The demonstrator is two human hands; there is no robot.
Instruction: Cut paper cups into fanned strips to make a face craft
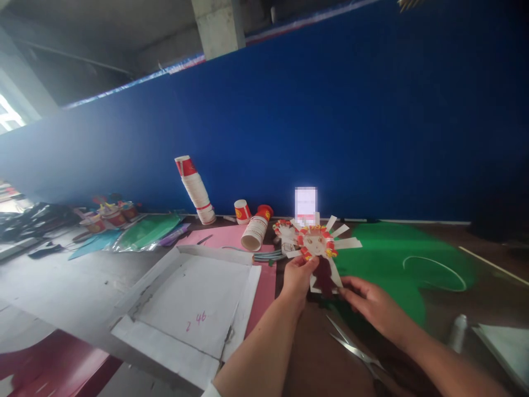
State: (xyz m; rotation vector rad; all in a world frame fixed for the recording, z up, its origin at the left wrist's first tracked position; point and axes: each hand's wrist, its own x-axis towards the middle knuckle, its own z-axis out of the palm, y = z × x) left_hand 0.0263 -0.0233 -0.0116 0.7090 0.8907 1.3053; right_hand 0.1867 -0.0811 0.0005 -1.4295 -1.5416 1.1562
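Note:
My left hand pinches a paper craft figure between thumb and fingers. The figure has a pale round middle with small drawn marks, a red and yellow curled rim, and white strips sticking outward. Below it hangs a white paper piece with a dark red cut shape. At its lower right corner my right hand grips the edge of that piece. Behind and left of the figure sits a similar round craft piece, partly covered. Scissors lie on the dark table below my hands.
A white cardboard tray lies left, partly on pink paper. Paper cups and a leaning cup stack stand near the blue partition. Green sheet, a white tube and a thin stick are at right.

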